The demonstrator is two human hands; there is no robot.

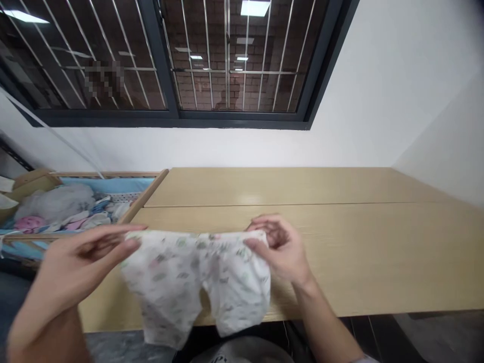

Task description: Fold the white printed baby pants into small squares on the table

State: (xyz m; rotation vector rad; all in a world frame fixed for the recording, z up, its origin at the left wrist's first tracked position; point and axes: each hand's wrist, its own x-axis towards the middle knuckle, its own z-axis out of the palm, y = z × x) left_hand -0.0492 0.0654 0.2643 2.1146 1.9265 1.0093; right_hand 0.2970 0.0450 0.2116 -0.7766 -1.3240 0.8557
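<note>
A small pair of white baby shorts [170, 282] with a faint green, pink and grey print hangs between my hands by its waistband. My left hand [71, 267] pinches the left corner of the waistband between thumb and fingers. On the other corner, the thumb of my right hand [282, 249] presses the cloth against curled fingers. The two legs dangle past the front edge of the wooden table [359, 252], slightly blurred, with a gap between them.
At the left, a wooden crib [145, 194] with blue lining holds a heap of clothes [91, 219] and a greyish plastic bag [56, 204]. A cardboard box [36, 179] sits at its far corner. Behind the table are a white wall and a barred window [227, 70].
</note>
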